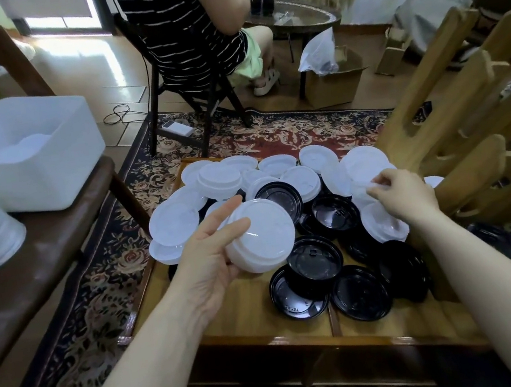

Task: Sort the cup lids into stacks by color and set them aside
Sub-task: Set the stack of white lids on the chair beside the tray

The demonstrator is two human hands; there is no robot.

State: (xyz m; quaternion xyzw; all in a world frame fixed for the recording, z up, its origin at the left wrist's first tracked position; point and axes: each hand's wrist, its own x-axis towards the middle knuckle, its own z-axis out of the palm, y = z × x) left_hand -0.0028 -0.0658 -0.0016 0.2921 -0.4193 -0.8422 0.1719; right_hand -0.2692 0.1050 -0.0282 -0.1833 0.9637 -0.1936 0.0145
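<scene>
Our left fingers (pixel 236 226) curl around a stack of white lids (pixel 259 238); our right fingers (pixel 377 189) pinch one white lid (pixel 362 188) on the far right pile.

Showing white round plastic cup lids (pixel 299 179) beside glossy black round plastic lids (pixel 359 287); displaying red-and-black floral woven rug (pixel 287 128); showing black shirt with thin white stripes (pixel 173 22); showing white rectangular plastic bin (pixel 42 166).

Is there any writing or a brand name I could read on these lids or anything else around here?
Black lid nearest the front of the low table: raised letters along its rim, too small and blurred to read.
Black lid at the back: faint embossed marks, unreadable.
White lids, white bin, cardboard box: no writing shows.
</scene>
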